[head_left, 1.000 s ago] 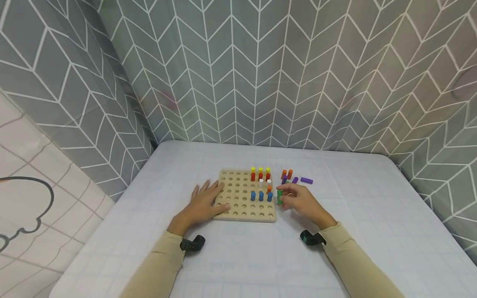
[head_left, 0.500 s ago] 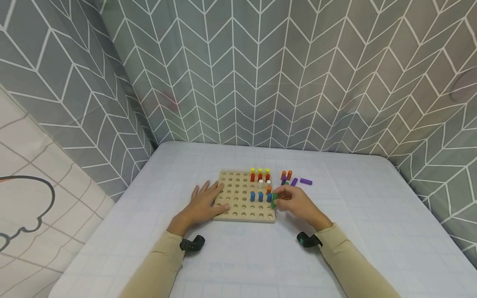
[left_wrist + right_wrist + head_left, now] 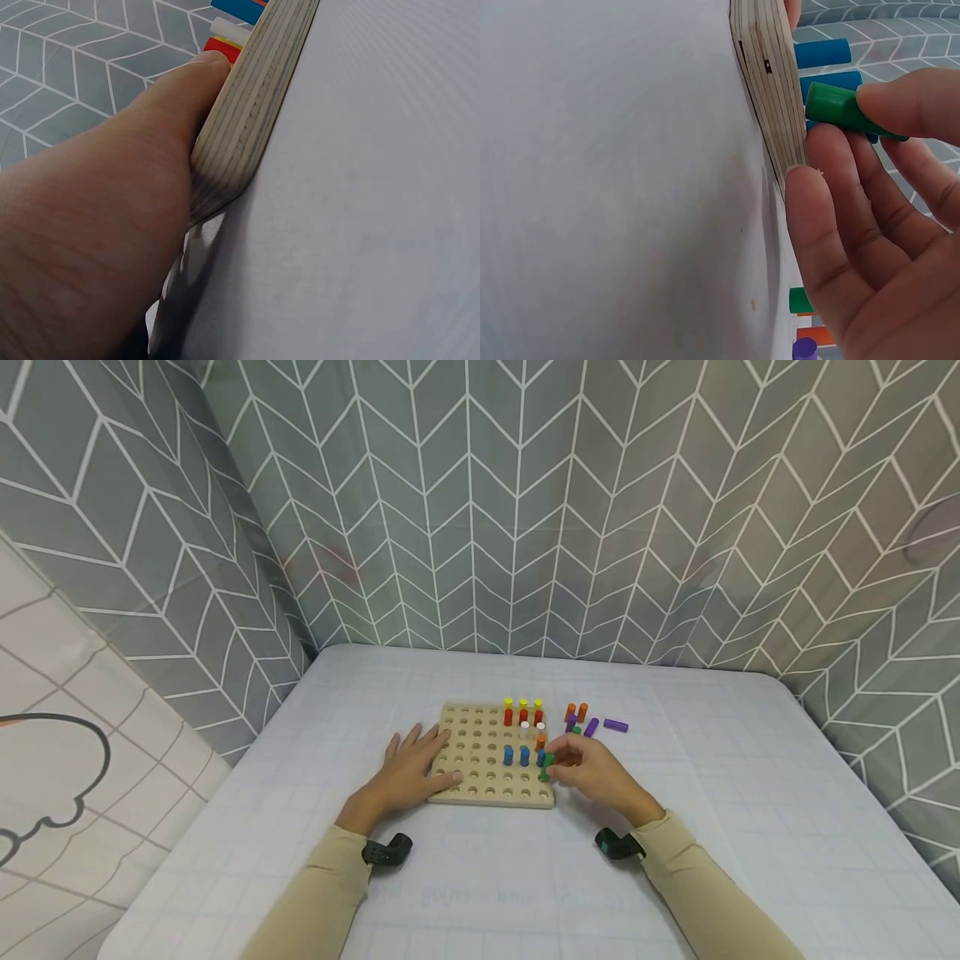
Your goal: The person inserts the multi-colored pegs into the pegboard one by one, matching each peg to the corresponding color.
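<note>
A wooden pegboard (image 3: 468, 795) with rows of round holes lies on the table. My left hand (image 3: 403, 773) rests with spread fingers over its left edge, and the thumb (image 3: 199, 79) lies along the top in the left wrist view. Between thumb and fingers, my right hand (image 3: 596, 774) pinches a green peg (image 3: 832, 105) close over the board's right edge, just in front of the blue pegs (image 3: 508, 755). The peg is tilted. Yellow pegs (image 3: 523, 702), red pegs (image 3: 508, 717), white pegs (image 3: 524, 730) and an orange peg (image 3: 541, 741) stand in the board's right columns.
Loose pegs lie behind my right hand: orange pegs (image 3: 582, 712), purple pegs (image 3: 617, 726) and another green peg (image 3: 801, 300). The white-covered table (image 3: 465, 902) ends at a patterned grey curtain (image 3: 510, 527) along the back.
My right hand has moved left with the green peg, from beside the board to over its right edge. The peg has gone from upright to tilted. My left hand has stayed in place.
</note>
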{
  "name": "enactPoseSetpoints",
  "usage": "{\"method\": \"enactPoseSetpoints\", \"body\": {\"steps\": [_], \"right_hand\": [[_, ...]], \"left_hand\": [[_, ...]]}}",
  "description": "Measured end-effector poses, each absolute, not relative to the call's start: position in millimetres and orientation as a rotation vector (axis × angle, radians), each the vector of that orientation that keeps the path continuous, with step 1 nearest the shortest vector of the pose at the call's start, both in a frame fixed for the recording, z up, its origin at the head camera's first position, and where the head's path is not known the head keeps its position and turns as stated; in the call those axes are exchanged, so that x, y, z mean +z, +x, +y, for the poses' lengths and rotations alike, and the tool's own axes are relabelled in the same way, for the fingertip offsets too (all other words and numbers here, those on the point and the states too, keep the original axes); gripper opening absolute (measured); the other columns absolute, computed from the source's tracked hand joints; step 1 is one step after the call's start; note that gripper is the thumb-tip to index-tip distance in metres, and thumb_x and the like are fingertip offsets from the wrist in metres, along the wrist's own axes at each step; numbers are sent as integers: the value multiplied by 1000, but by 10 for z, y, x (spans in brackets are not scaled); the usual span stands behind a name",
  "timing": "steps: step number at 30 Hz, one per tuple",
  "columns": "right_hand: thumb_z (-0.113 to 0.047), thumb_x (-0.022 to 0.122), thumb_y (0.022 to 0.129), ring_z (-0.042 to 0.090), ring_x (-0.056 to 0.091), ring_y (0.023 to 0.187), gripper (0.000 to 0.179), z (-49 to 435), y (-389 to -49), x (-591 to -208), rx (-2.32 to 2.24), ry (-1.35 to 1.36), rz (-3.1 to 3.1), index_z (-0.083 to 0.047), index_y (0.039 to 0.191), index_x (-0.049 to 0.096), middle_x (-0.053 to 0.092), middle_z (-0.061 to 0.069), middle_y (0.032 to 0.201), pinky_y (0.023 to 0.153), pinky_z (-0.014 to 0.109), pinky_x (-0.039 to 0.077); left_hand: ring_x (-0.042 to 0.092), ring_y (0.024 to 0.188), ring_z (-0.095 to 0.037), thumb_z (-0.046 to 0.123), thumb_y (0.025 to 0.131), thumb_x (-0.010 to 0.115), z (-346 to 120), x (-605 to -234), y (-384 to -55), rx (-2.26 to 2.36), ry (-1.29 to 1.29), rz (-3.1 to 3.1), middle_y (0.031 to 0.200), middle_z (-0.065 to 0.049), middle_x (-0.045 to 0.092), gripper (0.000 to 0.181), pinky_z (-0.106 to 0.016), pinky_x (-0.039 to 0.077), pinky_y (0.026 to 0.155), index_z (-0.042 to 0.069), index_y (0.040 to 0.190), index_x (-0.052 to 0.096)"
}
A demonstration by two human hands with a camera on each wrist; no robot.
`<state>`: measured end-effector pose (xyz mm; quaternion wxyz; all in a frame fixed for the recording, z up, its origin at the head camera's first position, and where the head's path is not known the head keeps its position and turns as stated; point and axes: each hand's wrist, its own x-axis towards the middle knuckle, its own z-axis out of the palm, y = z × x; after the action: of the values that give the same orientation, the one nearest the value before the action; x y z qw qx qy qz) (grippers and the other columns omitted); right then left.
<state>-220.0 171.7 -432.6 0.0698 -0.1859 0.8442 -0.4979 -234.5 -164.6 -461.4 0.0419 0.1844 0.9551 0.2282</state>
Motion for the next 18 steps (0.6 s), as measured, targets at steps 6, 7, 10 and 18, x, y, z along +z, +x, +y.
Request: {"method": "enactPoseSetpoints", "body": {"steps": [6,7,10,18], "right_hand": [[-4,72,88,20,63,91,23,1702,-2183,-4310,-1475,-607,2574,-3,110,67,68,5,99,77,29,55],[-4,72,87,21,64,91,23,1699,-2184,-4310,-1473,-620,2578,-2,110,67,68,6,99,77,29,55],[-2,72,87,20,64,90,23,1699,-2191,-4318,-1466,-657,2589,-2,109,67,68,7,99,78,30,55],[-1,73,87,18,64,89,22,1683,-2189,-4343,-1391,-669,2633,-3,109,68,69,5,100,81,30,55]], "left_hand": [[4,153,-36,71,90,55,-1647,-4609,-2350,698,572,2926,165,-10,22,92,-62,-6,117,17,160,29],[4,153,-36,71,90,55,-1647,-4608,-2352,700,574,2926,165,-10,22,92,-62,-6,117,17,160,29],[4,153,-37,71,90,55,-1644,-4607,-2354,704,579,2928,165,-10,22,92,-62,-6,117,17,160,29],[4,153,-36,71,90,55,-1646,-4611,-2335,707,566,2924,165,-10,22,92,-60,-7,118,17,160,29]]}}
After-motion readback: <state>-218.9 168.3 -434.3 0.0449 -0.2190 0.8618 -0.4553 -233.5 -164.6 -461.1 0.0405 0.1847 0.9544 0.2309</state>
